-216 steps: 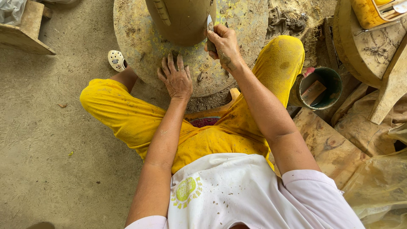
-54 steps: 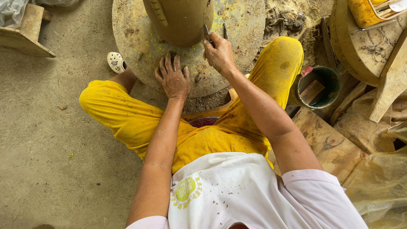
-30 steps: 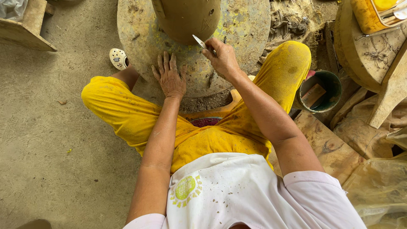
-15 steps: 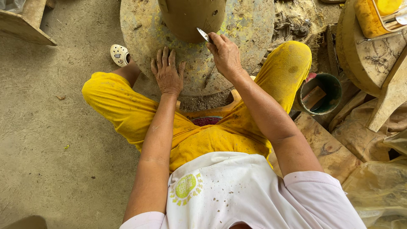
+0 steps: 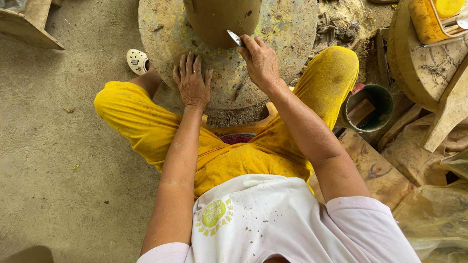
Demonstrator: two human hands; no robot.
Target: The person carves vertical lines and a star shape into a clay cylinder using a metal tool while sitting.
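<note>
Right hand [image 5: 261,61] holds blade [image 5: 234,37] at clay pot [image 5: 222,19] — left hand [image 5: 191,83] flat.

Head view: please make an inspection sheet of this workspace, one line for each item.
Surface: round wheel, stained with clay and yellow marks, low on a dusty floor.
Job's things: brown clay pot upright on the wheel; small blade with its tip at the pot wall.
Clutter: green bucket with a wooden block inside, right of the knee; clay scraps beyond the wheel; yellow tub on a wooden stand.
Grippers: left hand flat on the wheel, holding nothing; right hand pinches the blade.
Cables: nothing seen.
Surroundings: plastic sheet at right; wooden board at upper left.
</note>
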